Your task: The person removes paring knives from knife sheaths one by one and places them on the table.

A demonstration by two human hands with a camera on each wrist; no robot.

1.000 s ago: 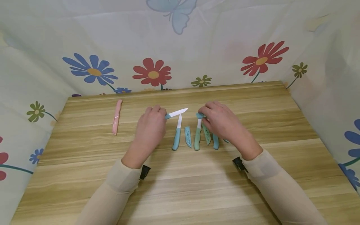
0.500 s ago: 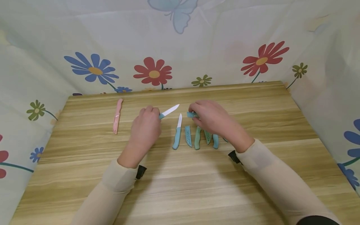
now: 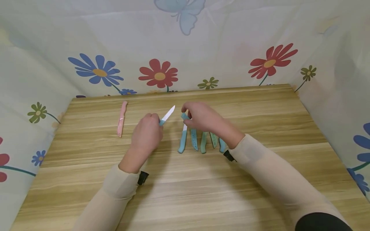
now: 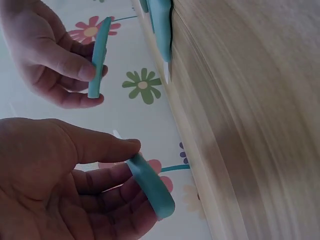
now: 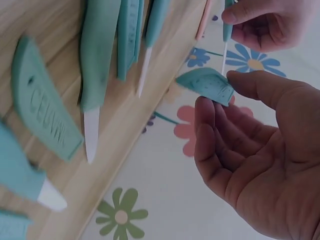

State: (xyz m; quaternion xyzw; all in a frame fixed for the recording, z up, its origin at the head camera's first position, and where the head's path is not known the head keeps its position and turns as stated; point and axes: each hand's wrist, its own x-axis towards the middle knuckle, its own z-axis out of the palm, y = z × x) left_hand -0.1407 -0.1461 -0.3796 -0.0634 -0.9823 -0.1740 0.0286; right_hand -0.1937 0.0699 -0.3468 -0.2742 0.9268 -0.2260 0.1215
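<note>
My left hand (image 3: 147, 133) grips a small paring knife (image 3: 167, 115) by its blue handle, the white blade pointing up and to the right. In the left wrist view the thumb lies along that handle (image 4: 152, 187). Just to the right, my right hand (image 3: 200, 117) pinches a blue knife sheath (image 5: 206, 85) between thumb and fingers, apart from the blade. Below the hands lie a blue-handled knife (image 3: 182, 141), a blue sheath (image 3: 194, 141), a green-handled knife (image 3: 203, 143) and a green sheath (image 3: 213, 140). My right hand overlaps their upper ends.
A pink knife in its sheath (image 3: 122, 118) lies at the left of the wooden table (image 3: 185, 195). Another blue-handled knife (image 3: 222, 145) is partly covered by my right forearm. Behind the table hangs a flowered cloth (image 3: 225, 48).
Both hands have moved left, the right one farther, carrying the sheath nearer the held knife. The held blade has tilted more upright. The things on the table stay put.
</note>
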